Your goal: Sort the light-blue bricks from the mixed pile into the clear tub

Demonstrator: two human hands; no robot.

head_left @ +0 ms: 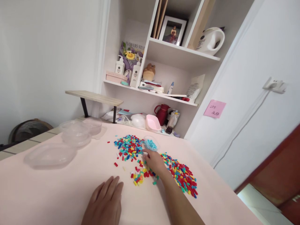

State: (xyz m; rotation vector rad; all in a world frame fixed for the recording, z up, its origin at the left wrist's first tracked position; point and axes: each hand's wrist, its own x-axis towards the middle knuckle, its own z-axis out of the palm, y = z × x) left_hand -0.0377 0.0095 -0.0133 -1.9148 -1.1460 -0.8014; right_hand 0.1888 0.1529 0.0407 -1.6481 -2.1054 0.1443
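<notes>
My left hand lies flat on the pink tabletop, fingers stretched out, with nothing in it. My right hand reaches across to the right edge of a pile of mixed small toy bricks. Its index finger is stretched toward the bricks, and its fingertips look apart with nothing visibly held. Just beyond this hand stands a clear plastic container with light blue bricks inside. A second pile of mixed bricks spreads right of my right forearm. Loose yellow and red bricks lie nearer me.
Clear plastic containers and stacked clear tubs stand at the left. Along the back are a pink basin, a red jug and a bottle. A small wooden shelf rises at the back left.
</notes>
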